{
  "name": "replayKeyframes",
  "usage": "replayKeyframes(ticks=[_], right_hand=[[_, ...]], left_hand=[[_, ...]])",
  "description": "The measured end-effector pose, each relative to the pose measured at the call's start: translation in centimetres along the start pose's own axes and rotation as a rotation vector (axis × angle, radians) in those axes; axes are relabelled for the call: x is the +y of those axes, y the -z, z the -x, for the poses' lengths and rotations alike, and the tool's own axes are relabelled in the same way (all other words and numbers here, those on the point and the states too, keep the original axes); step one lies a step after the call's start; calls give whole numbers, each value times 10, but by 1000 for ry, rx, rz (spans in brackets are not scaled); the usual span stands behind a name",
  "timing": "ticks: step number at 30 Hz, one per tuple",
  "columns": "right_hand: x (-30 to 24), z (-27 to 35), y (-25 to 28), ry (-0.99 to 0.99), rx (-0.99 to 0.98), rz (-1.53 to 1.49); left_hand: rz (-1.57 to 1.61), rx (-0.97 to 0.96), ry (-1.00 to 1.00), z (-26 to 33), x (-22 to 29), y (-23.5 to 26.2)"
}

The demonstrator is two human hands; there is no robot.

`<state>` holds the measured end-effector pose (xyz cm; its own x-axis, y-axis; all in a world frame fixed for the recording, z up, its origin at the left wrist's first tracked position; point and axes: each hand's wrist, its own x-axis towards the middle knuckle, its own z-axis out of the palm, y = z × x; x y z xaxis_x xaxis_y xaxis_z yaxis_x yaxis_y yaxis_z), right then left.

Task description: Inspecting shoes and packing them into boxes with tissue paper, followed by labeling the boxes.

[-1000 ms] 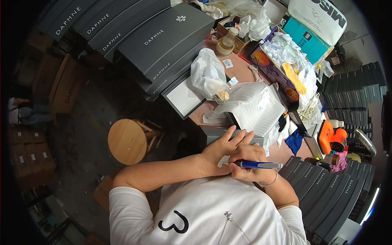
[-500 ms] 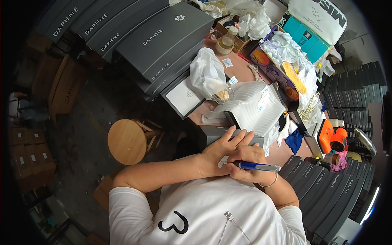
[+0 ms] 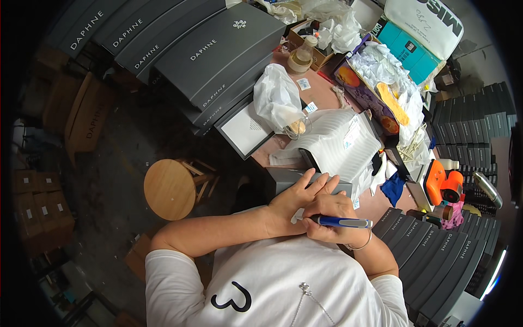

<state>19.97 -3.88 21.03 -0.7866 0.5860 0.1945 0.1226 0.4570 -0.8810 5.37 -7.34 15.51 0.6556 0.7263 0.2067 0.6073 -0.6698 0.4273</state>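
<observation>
My right hand point(image 3: 329, 215) is closed round a blue pen with a silver clip point(image 3: 343, 222), held close to my body. My left hand point(image 3: 294, 201) lies with fingers stretched out over the near side of a dark grey box point(image 3: 280, 177). Between the two hands a small white piece point(image 3: 297, 216) shows, mostly covered; I cannot tell what it is. The pen's tip is hidden behind my right fingers. White ribbed wrapping sheet point(image 3: 340, 144) spreads over the box just beyond my fingertips, with a small label on it.
Dark shoe boxes point(image 3: 218, 54) are stacked at the far left, and more boxes point(image 3: 430, 250) stand at the right. A purple carton point(image 3: 348, 82) overflows with white paper. A bottle point(image 3: 301, 54) and an orange tool point(image 3: 436, 182) are on the table. A wooden stool point(image 3: 169, 189) stands left.
The pen's rear end has shifted very slightly left with my right hand. My left hand stays in place. At the far left, a person seen in the background has moved out of sight.
</observation>
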Motion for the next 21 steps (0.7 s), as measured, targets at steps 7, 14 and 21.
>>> replayKeyframes(ticks=[7,14,21], right_hand=[[1,4,1,10,83,52],[6,7,-2,30,125,64],[3,3,-2,26,97,64]], left_hand=[[-19,17,-14,0,-3,-7],[54,-2,6,-1,0,4],[13,14,5,-1,0,-4]])
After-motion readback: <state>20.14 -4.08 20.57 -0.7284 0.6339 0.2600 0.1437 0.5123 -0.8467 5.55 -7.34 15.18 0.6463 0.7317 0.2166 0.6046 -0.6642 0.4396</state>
